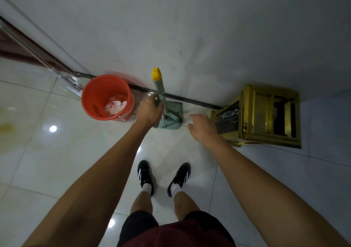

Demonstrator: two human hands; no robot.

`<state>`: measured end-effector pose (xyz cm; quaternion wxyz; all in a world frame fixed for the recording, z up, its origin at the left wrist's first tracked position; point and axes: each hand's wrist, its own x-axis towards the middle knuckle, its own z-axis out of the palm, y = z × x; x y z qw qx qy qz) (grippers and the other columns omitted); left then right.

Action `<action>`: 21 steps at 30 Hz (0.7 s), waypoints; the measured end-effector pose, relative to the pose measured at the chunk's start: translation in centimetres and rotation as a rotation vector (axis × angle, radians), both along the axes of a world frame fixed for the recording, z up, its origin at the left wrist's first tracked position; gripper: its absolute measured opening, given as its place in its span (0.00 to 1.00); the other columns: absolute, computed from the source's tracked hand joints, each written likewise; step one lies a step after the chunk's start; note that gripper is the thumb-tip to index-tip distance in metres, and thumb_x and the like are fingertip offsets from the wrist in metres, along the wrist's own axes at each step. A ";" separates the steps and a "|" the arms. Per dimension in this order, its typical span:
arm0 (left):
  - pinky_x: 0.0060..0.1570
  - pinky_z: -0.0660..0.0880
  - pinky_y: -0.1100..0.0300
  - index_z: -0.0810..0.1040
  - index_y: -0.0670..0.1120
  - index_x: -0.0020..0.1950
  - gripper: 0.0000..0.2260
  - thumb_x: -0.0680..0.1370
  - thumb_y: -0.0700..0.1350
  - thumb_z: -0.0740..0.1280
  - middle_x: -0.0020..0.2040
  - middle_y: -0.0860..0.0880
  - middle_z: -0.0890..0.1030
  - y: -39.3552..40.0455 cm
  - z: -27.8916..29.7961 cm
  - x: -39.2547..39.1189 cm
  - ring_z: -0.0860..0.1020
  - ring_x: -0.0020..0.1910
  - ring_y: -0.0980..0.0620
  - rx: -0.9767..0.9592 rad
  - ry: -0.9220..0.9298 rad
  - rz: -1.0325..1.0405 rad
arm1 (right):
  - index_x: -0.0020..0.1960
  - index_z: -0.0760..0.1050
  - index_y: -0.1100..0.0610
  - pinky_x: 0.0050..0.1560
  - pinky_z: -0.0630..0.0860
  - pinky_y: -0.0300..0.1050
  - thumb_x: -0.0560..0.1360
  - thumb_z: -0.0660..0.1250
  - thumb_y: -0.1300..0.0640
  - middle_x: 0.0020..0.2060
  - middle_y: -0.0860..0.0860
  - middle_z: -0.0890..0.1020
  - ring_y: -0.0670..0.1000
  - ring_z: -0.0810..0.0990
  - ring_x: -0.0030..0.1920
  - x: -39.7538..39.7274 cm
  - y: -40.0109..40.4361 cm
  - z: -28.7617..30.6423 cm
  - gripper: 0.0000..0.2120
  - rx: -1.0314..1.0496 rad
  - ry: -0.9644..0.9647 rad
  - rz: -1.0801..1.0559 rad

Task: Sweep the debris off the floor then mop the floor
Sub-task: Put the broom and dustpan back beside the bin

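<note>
Teal dustpan (171,113) stands at 12 o'clock; the left hand (150,111) grips its handle (160,87), while the right hand (202,127) hovers at 1 o'clock, fingers loosely spread, holding nothing.

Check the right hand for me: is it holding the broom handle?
No, the right hand hangs open beside the dustpan; only the left hand grips the handle.

Orange bucket (106,96), teal dustpan (173,113), yellow-capped handle (157,75), gold bin (266,115)
</note>
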<state>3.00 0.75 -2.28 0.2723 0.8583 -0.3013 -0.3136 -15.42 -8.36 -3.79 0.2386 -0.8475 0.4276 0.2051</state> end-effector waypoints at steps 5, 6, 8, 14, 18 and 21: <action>0.52 0.81 0.46 0.80 0.48 0.63 0.14 0.82 0.51 0.61 0.55 0.45 0.85 4.6 1.5 1.0 0.83 0.51 0.44 0.081 -0.095 -0.066 | 0.69 0.74 0.54 0.62 0.73 0.51 0.82 0.59 0.53 0.63 0.55 0.79 0.58 0.78 0.62 1.2 3.2 -0.1 0.17 0.068 -0.003 0.062; 0.51 0.81 0.47 0.81 0.47 0.61 0.13 0.82 0.50 0.62 0.54 0.44 0.85 5.8 1.6 1.2 0.83 0.49 0.44 0.108 -0.123 -0.085 | 0.69 0.73 0.55 0.63 0.73 0.52 0.82 0.59 0.53 0.64 0.55 0.79 0.58 0.77 0.63 1.5 4.1 -0.2 0.17 0.088 -0.002 0.074; 0.49 0.81 0.48 0.82 0.46 0.57 0.11 0.82 0.47 0.62 0.52 0.44 0.85 8.3 1.8 1.6 0.82 0.47 0.44 0.152 -0.177 -0.123 | 0.70 0.72 0.56 0.65 0.72 0.52 0.82 0.59 0.51 0.66 0.56 0.77 0.58 0.76 0.65 2.1 6.1 -0.5 0.19 0.130 0.008 0.099; 0.55 0.79 0.49 0.79 0.46 0.64 0.13 0.82 0.47 0.62 0.60 0.45 0.81 17.5 1.7 4.5 0.81 0.55 0.45 0.300 -0.187 -0.139 | 0.76 0.68 0.53 0.68 0.70 0.50 0.83 0.58 0.52 0.72 0.54 0.72 0.56 0.73 0.69 6.3 13.1 -1.1 0.22 0.249 0.073 0.278; 0.58 0.77 0.51 0.77 0.49 0.67 0.15 0.83 0.51 0.61 0.63 0.45 0.80 24.1 2.5 7.5 0.79 0.59 0.44 0.419 -0.172 -0.078 | 0.76 0.68 0.53 0.67 0.72 0.50 0.82 0.59 0.52 0.70 0.55 0.75 0.57 0.74 0.68 11.8 17.8 0.2 0.22 0.221 0.068 0.404; 0.57 0.76 0.51 0.77 0.50 0.67 0.15 0.82 0.52 0.60 0.63 0.43 0.79 29.7 3.8 10.3 0.79 0.58 0.42 0.470 -0.175 0.003 | 0.76 0.68 0.53 0.67 0.72 0.51 0.82 0.59 0.52 0.70 0.56 0.75 0.57 0.75 0.67 16.8 21.1 1.9 0.22 0.210 0.048 0.477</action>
